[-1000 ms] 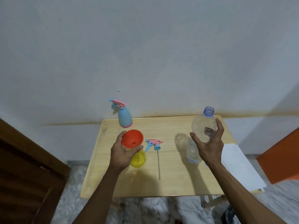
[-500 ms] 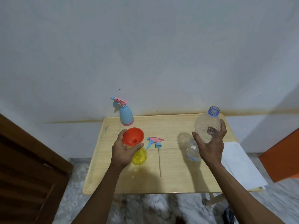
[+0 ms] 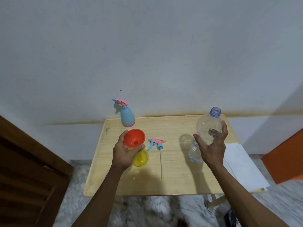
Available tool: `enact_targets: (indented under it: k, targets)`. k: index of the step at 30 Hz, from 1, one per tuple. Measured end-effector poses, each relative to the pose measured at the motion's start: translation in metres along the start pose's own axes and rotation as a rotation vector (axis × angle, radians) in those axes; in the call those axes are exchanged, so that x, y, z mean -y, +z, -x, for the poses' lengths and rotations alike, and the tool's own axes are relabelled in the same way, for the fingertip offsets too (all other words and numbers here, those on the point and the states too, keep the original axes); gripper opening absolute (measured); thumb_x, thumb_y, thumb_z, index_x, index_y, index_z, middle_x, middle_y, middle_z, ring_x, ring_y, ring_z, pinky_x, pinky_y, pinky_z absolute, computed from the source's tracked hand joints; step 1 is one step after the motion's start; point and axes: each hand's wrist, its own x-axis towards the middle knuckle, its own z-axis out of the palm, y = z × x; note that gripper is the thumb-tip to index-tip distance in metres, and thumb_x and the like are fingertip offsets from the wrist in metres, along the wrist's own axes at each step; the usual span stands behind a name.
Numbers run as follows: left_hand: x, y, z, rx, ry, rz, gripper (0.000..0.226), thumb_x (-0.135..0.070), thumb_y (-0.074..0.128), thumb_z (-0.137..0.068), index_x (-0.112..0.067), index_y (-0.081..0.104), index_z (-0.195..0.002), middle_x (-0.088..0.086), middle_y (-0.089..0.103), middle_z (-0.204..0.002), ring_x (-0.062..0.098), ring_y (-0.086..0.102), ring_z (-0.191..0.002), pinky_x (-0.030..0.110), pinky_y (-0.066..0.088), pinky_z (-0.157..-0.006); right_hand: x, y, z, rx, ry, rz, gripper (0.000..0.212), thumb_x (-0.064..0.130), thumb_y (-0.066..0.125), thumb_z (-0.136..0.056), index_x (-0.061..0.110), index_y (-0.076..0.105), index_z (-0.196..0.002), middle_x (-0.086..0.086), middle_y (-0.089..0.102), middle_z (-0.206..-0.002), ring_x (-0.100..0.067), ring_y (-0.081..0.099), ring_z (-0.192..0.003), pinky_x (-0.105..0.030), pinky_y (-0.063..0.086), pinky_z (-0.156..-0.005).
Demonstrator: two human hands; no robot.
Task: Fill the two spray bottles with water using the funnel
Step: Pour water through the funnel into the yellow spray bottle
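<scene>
A person stands at the near edge of a light wooden table (image 3: 177, 185), both forearms reaching over it. Toward the near-left part of the surface, the left hand (image 3: 124, 153) is wrapped around the neck of an open yellow spray bottle (image 3: 141, 158), thumb and fingers also steadying an orange funnel (image 3: 134, 138) seated in its mouth. Just right of it lies a detached pink-and-blue sprayer head (image 3: 156, 143), its dip tube pointing to the near edge. Toward the right edge, the right hand (image 3: 211, 148) grips a clear, uncapped water bottle (image 3: 209, 128), lifted and roughly upright, with only a little water visible low inside. White paper (image 3: 242, 167) overhangs the right edge. At the far-left corner stands a blue spray bottle (image 3: 127, 116), sprayer still fitted.

The pour seems about to start. It would go best with the bottle mouth brought over the funnel's centre, tipped slowly, while the left hand keeps funnel and bottle upright.
</scene>
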Motion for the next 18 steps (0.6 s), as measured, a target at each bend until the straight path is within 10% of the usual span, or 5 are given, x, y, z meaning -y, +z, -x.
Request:
enact_targets:
  k: [18]
  targets:
    - [0.0014, 0.0021, 0.0017, -0.034, 0.006, 0.014, 0.095, -0.033, 0.089, -0.069, -0.023, 0.039, -0.148, -0.001, 0.051, -0.133, 0.025, 0.054, -0.12, 0.034, 0.052, -0.09, -0.0023, 0.0004, 0.0017, 0.016, 0.019, -0.037, 0.11, 0.03, 0.089, -0.076, 0.04, 0.011, -0.154, -0.01, 0.052, -0.143, -0.027, 0.056, -0.123, -0.034, 0.042, -0.094]
